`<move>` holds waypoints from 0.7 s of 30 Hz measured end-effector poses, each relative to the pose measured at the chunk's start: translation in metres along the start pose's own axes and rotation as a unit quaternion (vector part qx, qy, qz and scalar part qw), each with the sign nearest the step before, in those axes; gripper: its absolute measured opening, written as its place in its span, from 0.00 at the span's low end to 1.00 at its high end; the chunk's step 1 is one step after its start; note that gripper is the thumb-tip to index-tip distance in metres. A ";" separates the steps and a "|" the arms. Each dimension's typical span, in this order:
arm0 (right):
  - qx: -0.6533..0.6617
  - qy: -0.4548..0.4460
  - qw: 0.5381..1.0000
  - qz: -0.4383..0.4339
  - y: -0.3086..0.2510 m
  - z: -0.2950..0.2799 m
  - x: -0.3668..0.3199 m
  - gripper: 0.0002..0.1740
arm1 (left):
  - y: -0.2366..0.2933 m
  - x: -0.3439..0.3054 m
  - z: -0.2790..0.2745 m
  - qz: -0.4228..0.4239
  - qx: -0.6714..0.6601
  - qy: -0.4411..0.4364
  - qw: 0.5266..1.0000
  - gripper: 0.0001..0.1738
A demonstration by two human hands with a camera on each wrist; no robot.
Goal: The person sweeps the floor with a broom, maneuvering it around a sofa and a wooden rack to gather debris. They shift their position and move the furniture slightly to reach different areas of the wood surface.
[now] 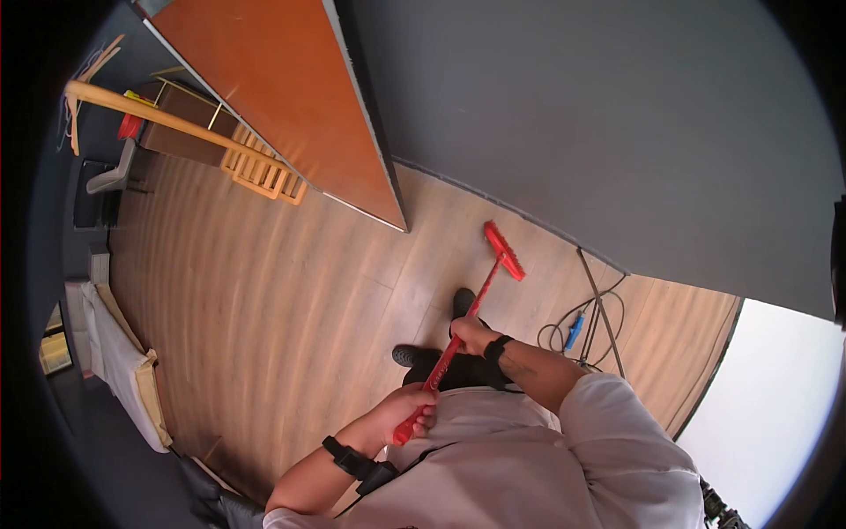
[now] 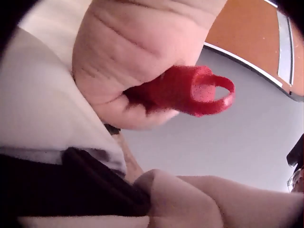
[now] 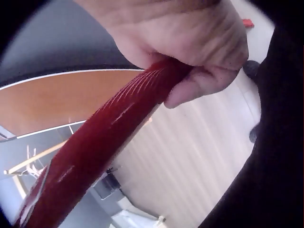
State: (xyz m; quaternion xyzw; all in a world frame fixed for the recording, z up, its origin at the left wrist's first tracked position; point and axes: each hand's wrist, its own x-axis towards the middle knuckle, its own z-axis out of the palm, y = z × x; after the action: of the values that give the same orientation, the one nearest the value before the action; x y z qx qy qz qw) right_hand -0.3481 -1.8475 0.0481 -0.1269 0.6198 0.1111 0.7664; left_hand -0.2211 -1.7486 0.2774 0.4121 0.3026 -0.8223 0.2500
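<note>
Item 1: the broom (image 1: 476,295) slants from the person's body down to the floor (image 1: 291,300). The broom head (image 1: 504,250) rests on the floor just beside the foot of the wall (image 1: 573,132).

Item 2: the left hand (image 1: 410,413) grips the handle's upper end. The right hand (image 1: 473,335) grips lower down, between left hand and broom head.

Item 3: 2 shoes (image 1: 463,301) stand on the floor behind the broom head, by the handle.

Item 4: a cable coil (image 1: 573,333) lies right of the broom, near the wall.

Item 5: a door panel (image 1: 282,97) stands left of the broom head, with a slatted crate (image 1: 264,174) at its foot and a chair (image 1: 113,176) further left.
</note>
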 end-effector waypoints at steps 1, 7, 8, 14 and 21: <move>-0.003 0.016 1.000 -0.016 0.002 0.001 -0.005 0.03 | -0.002 -0.005 0.004 0.020 0.038 -0.006 0.999 0.05; 0.003 0.042 0.999 -0.025 -0.011 -0.014 -0.009 0.02 | -0.002 0.006 -0.002 0.067 0.117 0.005 0.991 0.07; 0.002 0.040 0.999 -0.026 -0.015 -0.016 -0.001 0.02 | 0.000 0.016 -0.010 0.052 0.070 -0.010 0.996 0.06; -0.182 -0.120 0.969 -0.114 0.066 -0.055 0.187 0.03 | -0.008 0.025 -0.035 0.030 -0.036 -0.018 0.999 0.06; -0.082 -0.061 0.994 0.033 0.038 0.051 0.004 0.02 | -0.034 -0.035 -0.048 0.071 -0.011 -0.024 0.997 0.08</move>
State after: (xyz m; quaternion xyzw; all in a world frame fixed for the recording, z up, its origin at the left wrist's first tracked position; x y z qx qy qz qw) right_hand -0.3128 -1.7947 0.0517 -0.1616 0.5645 0.1938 0.7859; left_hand -0.1992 -1.6861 0.2938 0.4097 0.2749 -0.8089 0.3198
